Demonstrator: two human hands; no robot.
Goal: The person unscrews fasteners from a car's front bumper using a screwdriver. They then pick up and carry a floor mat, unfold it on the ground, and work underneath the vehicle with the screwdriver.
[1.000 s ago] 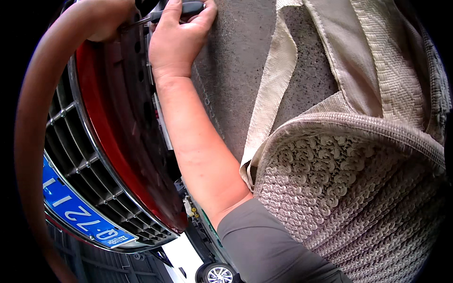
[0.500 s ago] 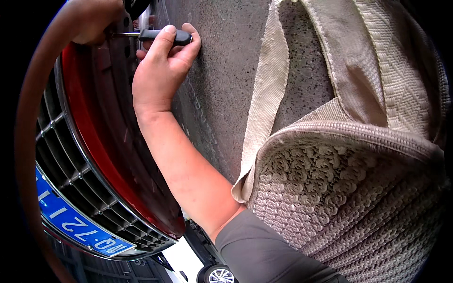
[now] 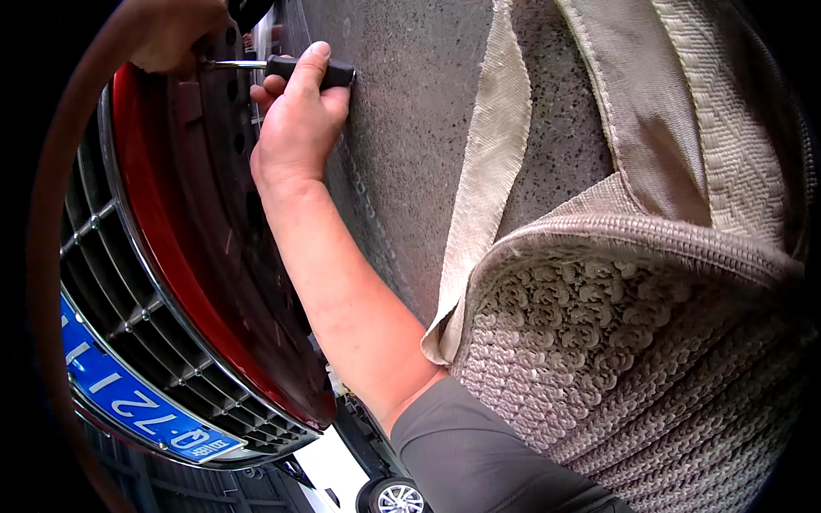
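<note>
Far left, a bare arm curves up to the left hand, set over the upper part of the car front. Its fingers lie in shadow; whether they grip anything, or how far they are spread, cannot be told. Below it are a blue number plate and a chrome-barred grille, both in place. Next comes a glossy red panel, then a dark panel with a row of holes, also in place.

The screwdriver lies across the upper end of the dark panel, bright shaft pointing left, its end close by the left fingers. The right hand has its thumb and fingers closed around the black handle.

Assessment: work is judged under way at this one spot, with the tool not yet put aside. No loose fastener or detached part is visible, so no finished step can be confirmed, nor the amount outstanding.

Further right are speckled grey ground, a pale strap and a beige knitted item.
</note>
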